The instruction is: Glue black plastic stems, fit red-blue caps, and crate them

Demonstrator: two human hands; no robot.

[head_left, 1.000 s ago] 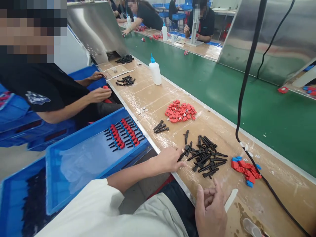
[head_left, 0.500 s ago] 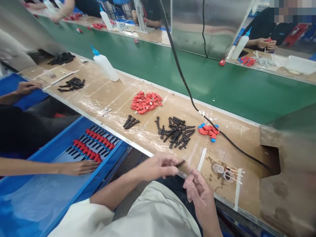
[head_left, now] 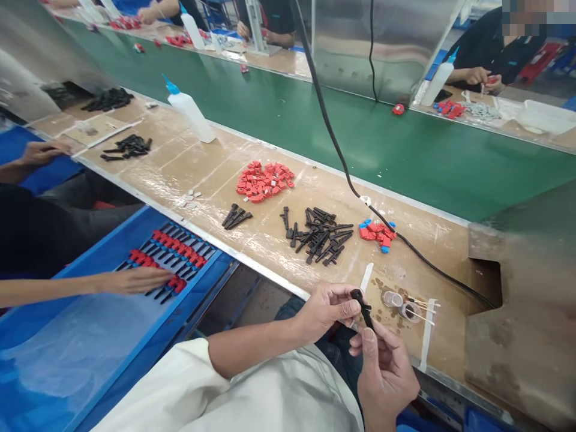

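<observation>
Got one black part [head_left: 362,307] pinched between both hands just over the near edge of the bench [head_left: 279,264]. My left hand [head_left: 326,312] has the blocky end between thumb and fingers, and my right hand [head_left: 389,372] has the other end by the fingertips. Long axis is on a slant: blocky end points away from me and slightly left, lower end back toward me and a bit right, with a small nub sticking out to the right. My right fingers cover that lower tip, so I can't really say how much it tilts up or down.

Past my hands, toward the far edge, there's a loose pile of black parts [head_left: 319,237] pointing every which way, with red and blue pieces [head_left: 375,233] to its right. A co-worker's hand [head_left: 139,280] is over the blue tray [head_left: 162,339] off the near edge.
</observation>
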